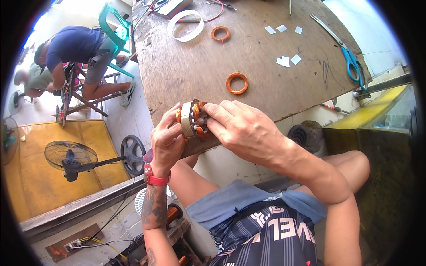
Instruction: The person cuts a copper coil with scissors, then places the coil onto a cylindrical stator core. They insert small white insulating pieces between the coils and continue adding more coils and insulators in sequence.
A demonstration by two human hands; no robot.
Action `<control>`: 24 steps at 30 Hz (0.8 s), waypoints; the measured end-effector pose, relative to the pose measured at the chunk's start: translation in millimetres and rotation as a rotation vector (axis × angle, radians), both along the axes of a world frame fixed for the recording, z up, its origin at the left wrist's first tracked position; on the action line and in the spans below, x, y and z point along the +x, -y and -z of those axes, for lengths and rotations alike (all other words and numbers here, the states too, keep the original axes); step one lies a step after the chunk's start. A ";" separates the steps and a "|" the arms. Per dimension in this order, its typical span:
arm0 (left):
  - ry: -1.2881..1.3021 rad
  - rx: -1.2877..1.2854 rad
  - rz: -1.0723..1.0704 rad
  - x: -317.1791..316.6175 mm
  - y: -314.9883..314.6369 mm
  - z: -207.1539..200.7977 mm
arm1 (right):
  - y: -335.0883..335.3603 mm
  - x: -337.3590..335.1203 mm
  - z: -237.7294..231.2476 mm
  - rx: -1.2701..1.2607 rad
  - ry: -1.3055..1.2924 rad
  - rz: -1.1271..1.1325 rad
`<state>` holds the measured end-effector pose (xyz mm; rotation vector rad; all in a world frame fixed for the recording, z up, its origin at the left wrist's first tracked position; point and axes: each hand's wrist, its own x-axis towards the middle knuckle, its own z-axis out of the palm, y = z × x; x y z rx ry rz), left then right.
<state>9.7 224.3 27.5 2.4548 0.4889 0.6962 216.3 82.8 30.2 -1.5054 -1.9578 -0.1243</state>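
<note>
My left hand (167,141) is closed round the outer side of a motor stator (188,119), a metal ring with orange copper windings, above the table's near edge. From the other side my right hand (242,126) grips it, thumb and fingers pressed to the copper windings (200,131) at its open face. The right fingertips are partly hidden, so exactly what they pinch there does not show. Beyond my hands a loose copper coil (237,91) lies flat on the wooden table (177,75). Farther back lies a smaller copper coil (213,33).
A white ring of tape or strip (201,30) lies at the back left of the table. Several small white paper pieces (296,59) and blue-handled scissors (349,60) are on the right. A standing fan (71,153) is at left; two people work beyond it.
</note>
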 end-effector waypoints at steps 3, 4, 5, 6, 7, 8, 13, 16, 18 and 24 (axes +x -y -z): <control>-0.164 0.019 0.128 -2.1 -12.8 -15.1 | -2.2 6.8 1.5 -0.006 -0.082 -0.030; -0.200 0.032 0.157 -2.4 -17.1 -18.9 | -2.6 11.0 3.0 -0.022 -0.144 -0.050; -0.222 0.041 0.187 -2.2 -21.7 -20.9 | -3.0 15.0 5.1 -0.040 -0.207 -0.069; -0.259 0.037 0.213 -2.5 -24.4 -21.4 | -2.6 17.7 7.4 -0.034 -0.216 -0.081; -0.281 0.054 0.234 -3.1 -26.8 -21.0 | -2.3 19.9 10.1 -0.030 -0.227 -0.092; -0.265 0.068 0.223 -3.1 -27.6 -18.2 | -2.3 21.7 12.9 -0.020 -0.231 -0.108; -0.197 0.179 0.106 -7.3 -22.6 -0.4 | -2.6 14.0 23.4 0.030 -0.238 -0.082; -0.125 0.264 0.131 -6.4 -20.9 1.3 | -2.1 9.6 22.6 0.013 -0.317 -0.070; -0.098 0.328 0.107 -4.6 -16.9 -2.6 | -3.8 6.9 19.2 0.000 -0.386 -0.059; -0.256 0.053 -0.190 -8.6 3.9 -25.6 | -8.1 -4.3 8.1 -0.085 -0.452 0.020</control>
